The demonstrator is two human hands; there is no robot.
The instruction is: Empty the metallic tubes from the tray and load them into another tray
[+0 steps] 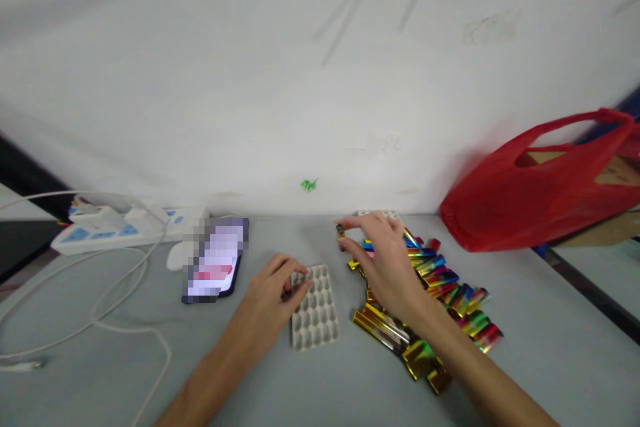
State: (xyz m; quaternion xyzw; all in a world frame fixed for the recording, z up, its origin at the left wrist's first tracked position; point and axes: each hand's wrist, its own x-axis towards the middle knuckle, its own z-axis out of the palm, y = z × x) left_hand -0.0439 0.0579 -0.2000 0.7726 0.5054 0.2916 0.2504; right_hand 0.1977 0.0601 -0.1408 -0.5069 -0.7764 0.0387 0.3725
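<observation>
Far out past my left hand [273,293], a white cable [125,320] loops across the grey table [75,387] and runs back to a white power strip [115,230] by the wall. Closer in on that same side there's a small white rounded thing [176,257] (a mouse maybe, too blurry to call), and right beside it a phone [216,260] lies flat with its screen lit.

My left hand is down on the table with the fingers curled and bunched together, tips on the far left corner of the white tray [316,310]. I honestly can't tell if I'm gripping the edge or just pressing on it. The tray has rows of little cavities, lies flat, and sits between my two hands.

My right hand [383,260] hovers just right of the tray. Thumb and forefinger are pinching a small dark-and-gold piece [341,229], the other fingers loosely curved behind. Under and right of that hand is the pile of shiny foil strips [440,280], gold and rainbow coloured, fanned out along my forearm. Just beyond my knuckles, a second tray [373,213] peeks out against the wall.

Well off to the right of that hand, a red plastic bag [535,193] slumps with cardboard inside.
</observation>
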